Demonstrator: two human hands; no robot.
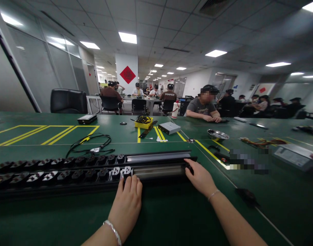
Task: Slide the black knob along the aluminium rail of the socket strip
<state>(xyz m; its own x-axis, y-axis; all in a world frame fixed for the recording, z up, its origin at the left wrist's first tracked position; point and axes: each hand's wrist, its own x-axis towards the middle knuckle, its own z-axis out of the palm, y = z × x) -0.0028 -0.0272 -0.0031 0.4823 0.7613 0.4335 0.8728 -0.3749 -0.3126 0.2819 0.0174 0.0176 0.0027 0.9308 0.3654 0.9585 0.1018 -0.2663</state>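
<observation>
Two long black power strips lie side by side across the table, each carrying a row of plugs or socket modules on its left part and a bare metallic channel on its right. My left hand point(129, 196) rests over the near power strip point(158, 172), its fingers bent over the edge by the last light-coloured socket module point(127, 170). At that strip's right end, my right hand point(201, 177) grips the tip between thumb and fingers. Behind it runs the far power strip point(158, 156), close alongside. The fingertips of my left hand are partly hidden.
The green table point(161, 218) bears yellow tape lines. Beyond the strips lie a black cable point(91, 145), a yellow tray point(143, 123) of wires, a grey metal box point(169, 127) and a metal bowl point(217, 134). Rightward is a power supply unit point(294, 156). A person point(203, 106) sits opposite.
</observation>
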